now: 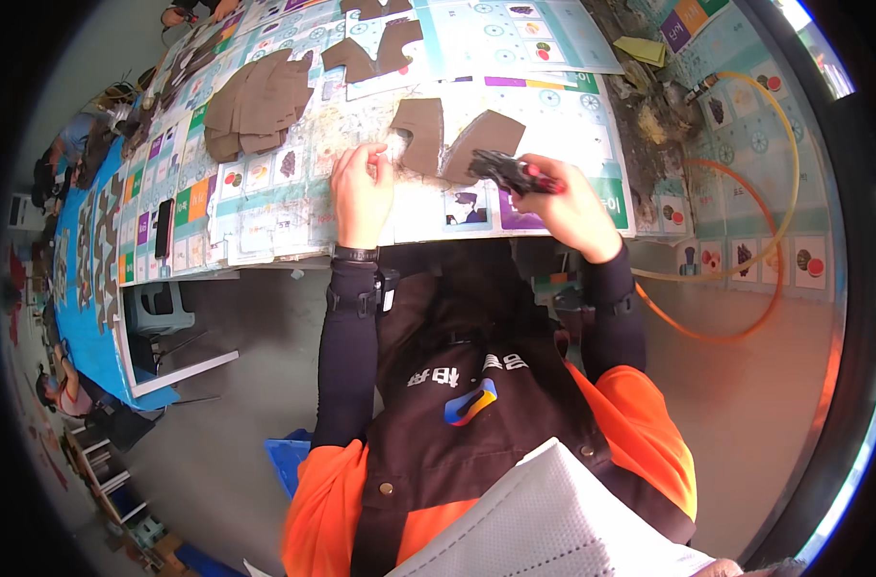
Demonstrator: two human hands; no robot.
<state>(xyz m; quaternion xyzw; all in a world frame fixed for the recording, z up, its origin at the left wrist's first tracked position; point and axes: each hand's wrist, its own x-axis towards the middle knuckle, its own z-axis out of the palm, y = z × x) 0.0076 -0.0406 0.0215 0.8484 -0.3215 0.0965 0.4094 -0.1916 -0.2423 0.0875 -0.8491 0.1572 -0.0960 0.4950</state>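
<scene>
My right hand point(577, 207) is closed around a dark, grimy spray gun point(503, 173) with red parts. The gun's tip is over the right arm of a brown V-shaped cut piece point(420, 130) lying flat on the table. Pale streaks run along the inner edges of that piece. To its left, my left hand point(364, 183) hovers at or just above the table top, fingers loosely bent and thumb apart, holding nothing that I can see. Farther left is a fanned stack of brown pieces point(255, 106). Another brown V-shaped piece point(372, 56) lies beyond.
Printed sheets cover the worktable point(303, 207), stained in places. A phone point(164, 229) lies near its left edge. A yellow hose point(796, 144) and an orange hose point(746, 332) loop at the right. A person's hand point(175, 15) shows at the far left; a blue table point(82, 250) stands left.
</scene>
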